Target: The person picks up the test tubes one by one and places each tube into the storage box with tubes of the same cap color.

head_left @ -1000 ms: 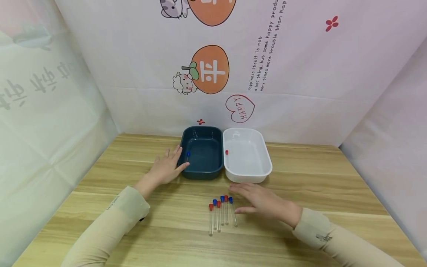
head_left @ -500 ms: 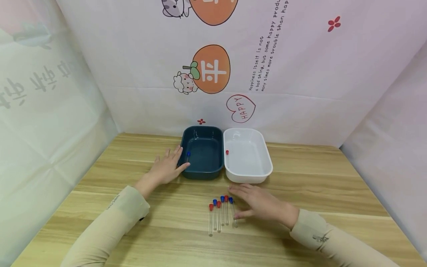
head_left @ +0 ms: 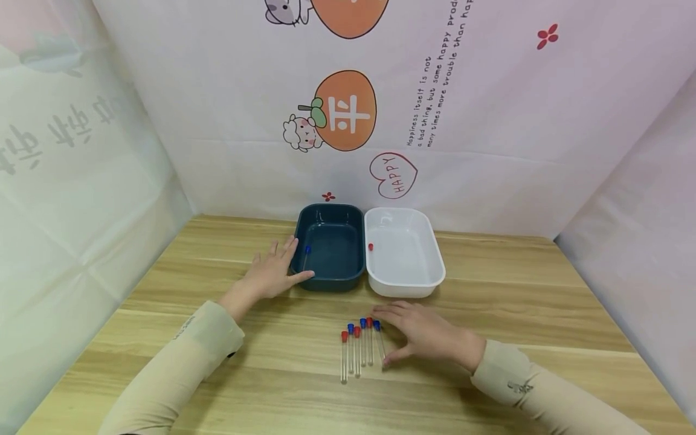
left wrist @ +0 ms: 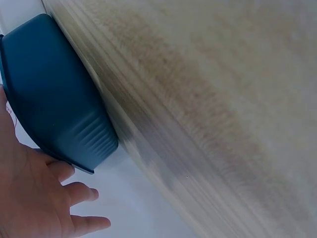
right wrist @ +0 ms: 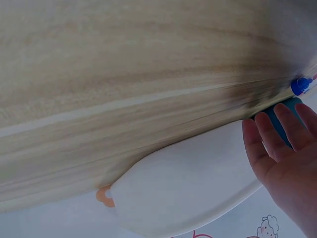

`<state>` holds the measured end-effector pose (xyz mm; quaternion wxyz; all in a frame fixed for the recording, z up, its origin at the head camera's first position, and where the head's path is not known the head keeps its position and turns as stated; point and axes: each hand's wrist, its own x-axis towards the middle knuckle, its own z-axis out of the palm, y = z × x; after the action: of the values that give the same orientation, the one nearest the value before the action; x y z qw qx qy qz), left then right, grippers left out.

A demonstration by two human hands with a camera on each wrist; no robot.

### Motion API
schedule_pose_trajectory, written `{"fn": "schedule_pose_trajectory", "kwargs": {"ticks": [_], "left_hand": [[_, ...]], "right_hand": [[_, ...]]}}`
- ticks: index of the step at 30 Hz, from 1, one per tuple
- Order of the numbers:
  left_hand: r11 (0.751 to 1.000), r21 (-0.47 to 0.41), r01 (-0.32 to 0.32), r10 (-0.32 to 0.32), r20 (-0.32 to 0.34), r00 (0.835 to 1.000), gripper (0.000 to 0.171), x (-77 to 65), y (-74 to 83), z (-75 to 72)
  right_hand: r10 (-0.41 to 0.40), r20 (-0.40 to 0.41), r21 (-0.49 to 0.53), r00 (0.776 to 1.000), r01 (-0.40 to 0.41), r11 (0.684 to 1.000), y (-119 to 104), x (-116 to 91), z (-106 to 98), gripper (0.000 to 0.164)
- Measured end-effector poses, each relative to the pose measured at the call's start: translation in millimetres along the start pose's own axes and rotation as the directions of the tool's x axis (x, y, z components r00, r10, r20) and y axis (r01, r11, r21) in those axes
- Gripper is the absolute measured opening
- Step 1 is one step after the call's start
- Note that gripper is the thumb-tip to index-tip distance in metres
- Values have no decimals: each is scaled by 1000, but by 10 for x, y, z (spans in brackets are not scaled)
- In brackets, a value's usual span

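Note:
My left hand rests at the left rim of a dark teal tray, its fingers spread and its thumb over the near corner. The left wrist view shows those fingers extended beside the teal tray. Inside the tray lies a blue-capped test tube. A row of test tubes with red and blue caps lies on the table. My right hand hovers at the row's right end, fingers extended; its thumb is at the lower end of the rightmost blue-capped tube. Whether the thumb touches it, I cannot tell.
A white tray stands against the teal one's right side, with a red-capped tube at its left wall. Behind both rises a printed cloth backdrop. The wooden table extends around the trays and tubes.
My right hand has shifted slightly, and its thumb has come in to the rightmost blue-capped test tube's lower end. The left hand stays at the teal tray, its thumb slightly farther over the rim.

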<state>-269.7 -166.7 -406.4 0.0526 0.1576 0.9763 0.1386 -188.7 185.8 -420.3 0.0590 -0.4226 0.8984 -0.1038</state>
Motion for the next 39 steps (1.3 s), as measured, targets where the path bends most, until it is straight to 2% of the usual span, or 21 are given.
{"fn": "schedule_pose_trajectory", "kwargs": {"ticks": [12,20,39], "left_hand": [[1000,27,0,0,17,1000,115,-4,10,-15],[999,32,-12,12,7,1000,116,-5,10,-12],[999,31,-13,13,10,1000,113,-11,12,-9]], "right_hand": [[12,24,-13,1000,-11,1000,29,17,33,100],[-8,22,-50,1000,10,999,31,27,64,103],[-1,23,-29,1000,2,1000,12,42,55,105]]}}
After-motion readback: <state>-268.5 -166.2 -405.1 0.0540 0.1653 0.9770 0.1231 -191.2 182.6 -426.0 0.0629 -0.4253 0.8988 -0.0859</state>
